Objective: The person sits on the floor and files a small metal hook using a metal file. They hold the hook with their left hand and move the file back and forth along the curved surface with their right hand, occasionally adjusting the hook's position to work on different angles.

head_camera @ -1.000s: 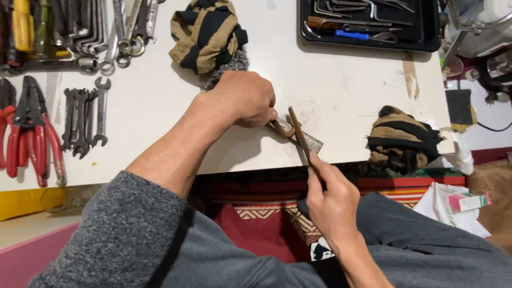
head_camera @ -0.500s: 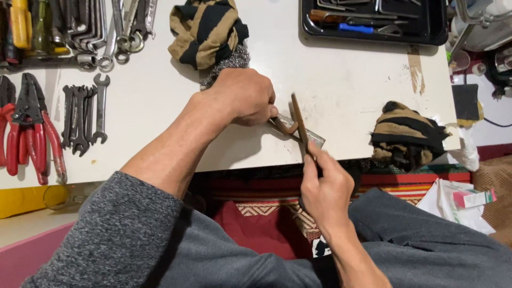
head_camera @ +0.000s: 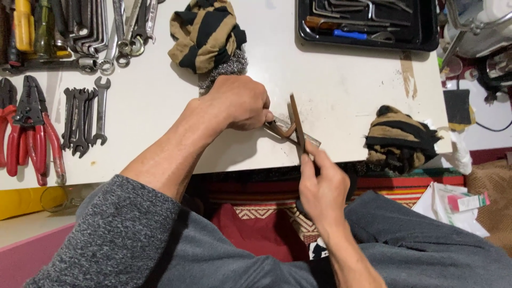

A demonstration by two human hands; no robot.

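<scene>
Pinning a rusty hook [head_camera: 281, 129] on a metal plate [head_camera: 309, 140] at the tabletop's [head_camera: 341, 96] near edge, my left hand [head_camera: 240, 102] had its grip closed on the hook. My right hand [head_camera: 320, 186] was clamped on a brown file [head_camera: 296, 121] laid across it, striped rags [head_camera: 400, 140] near.

The left hand [head_camera: 237, 102] is closed over one end of a flat metal piece [head_camera: 298, 134] lying at the near edge of the white counter [head_camera: 330, 90]. The right hand [head_camera: 320, 186] grips a thin brown file [head_camera: 296, 120], laid across that piece. A striped rag [head_camera: 207, 32] sits just behind the left hand, another rag [head_camera: 397, 140] off to the right, wrenches [head_camera: 82, 114] and red pliers [head_camera: 32, 133] to the left.
</scene>
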